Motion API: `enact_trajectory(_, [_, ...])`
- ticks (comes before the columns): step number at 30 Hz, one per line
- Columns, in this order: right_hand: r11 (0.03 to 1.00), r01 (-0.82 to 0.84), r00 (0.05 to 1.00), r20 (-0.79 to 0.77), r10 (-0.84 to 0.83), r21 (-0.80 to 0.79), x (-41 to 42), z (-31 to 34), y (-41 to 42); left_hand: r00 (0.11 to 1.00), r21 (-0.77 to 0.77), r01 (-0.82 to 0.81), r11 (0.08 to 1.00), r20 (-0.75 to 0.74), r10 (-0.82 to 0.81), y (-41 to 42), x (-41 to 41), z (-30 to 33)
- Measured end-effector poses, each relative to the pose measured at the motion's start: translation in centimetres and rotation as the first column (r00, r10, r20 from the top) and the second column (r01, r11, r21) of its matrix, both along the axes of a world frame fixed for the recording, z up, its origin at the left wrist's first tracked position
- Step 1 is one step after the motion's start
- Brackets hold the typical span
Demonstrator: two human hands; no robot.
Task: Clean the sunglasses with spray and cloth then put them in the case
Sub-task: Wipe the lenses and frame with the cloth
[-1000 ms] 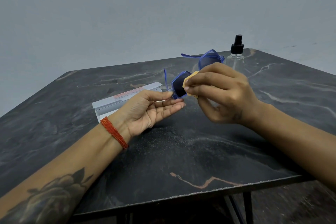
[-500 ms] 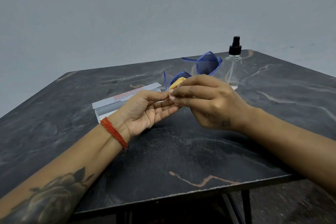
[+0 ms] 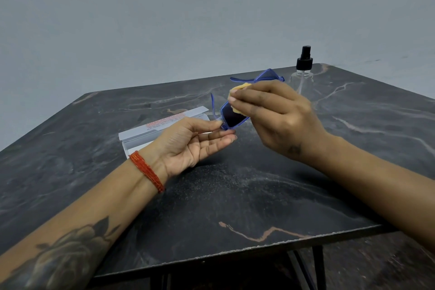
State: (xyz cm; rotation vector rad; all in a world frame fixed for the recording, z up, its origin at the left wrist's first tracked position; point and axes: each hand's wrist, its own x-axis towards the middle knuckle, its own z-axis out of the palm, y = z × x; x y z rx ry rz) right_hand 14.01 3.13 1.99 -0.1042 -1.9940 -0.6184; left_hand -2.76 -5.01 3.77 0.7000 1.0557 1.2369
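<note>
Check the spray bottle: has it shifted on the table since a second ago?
No. The spray bottle stands at the same far table corner; only the camera view has shifted, not the bottle.

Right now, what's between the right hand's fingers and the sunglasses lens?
In the head view, a yellow cloth sits between the right hand and the blue sunglasses, pressed on the lens.
</note>
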Motion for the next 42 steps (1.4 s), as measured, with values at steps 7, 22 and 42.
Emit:
enact_trajectory(7, [0.997,-0.076,0.983,0.169,0.07,0.032,-0.5,-0.4,-0.6,1.0,0.025,0.018,1.0,-0.01,-0.018,0.1,-0.1,-0.2])
enact_trajectory(22, [0.999,-0.043,0.999,-0.005,0.043,0.014,0.2,-0.1,0.2,0.997,-0.002,-0.009,1.0,0.073,0.01,-0.1,-0.2,0.3])
enact_trajectory(42, [0.996,0.086,0.996,0.002,-0.086,0.037,-0.2,0.2,-0.2,0.997,-0.018,-0.002,1.0,0.072,0.004,-0.2,0.2,0.3])
